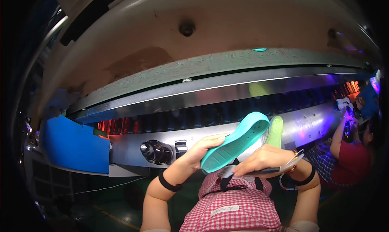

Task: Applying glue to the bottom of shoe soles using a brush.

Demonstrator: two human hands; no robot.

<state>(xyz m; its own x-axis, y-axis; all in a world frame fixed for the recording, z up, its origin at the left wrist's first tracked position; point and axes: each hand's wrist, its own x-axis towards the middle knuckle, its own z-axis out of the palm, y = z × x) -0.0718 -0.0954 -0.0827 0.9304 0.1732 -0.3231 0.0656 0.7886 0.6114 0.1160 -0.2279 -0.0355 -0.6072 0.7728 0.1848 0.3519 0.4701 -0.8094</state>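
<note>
Here, the left hand (202,149) grips a teal sole (236,143) by its lower-left end, the thumb along its edge. The sole is held tilted in front of the body, its hollow face with a raised rim in view; its broader end, marked with small holes, points up and to the right.

The right hand (262,159) is closed around a brush (226,172), most of which the fingers hide. Its pale bristles show just below the teal sole; whether they touch it, I cannot tell.

A green sole (276,130) stands out just right of the teal one. The right hand covers its lower end, so what supports it is unclear.

Beyond the hands runs a metal worktop (304,124), with a glossy black object (156,151) to the left of the left hand. Farther left is a blue panel (77,145). Dark rollers (194,118) line the far side of the worktop, glowing red at the left, and above them is a metal rail (178,95). The person wears a checked apron (231,216). At the far right, near purple light, sits a co-worker (351,164) in a red top.
</note>
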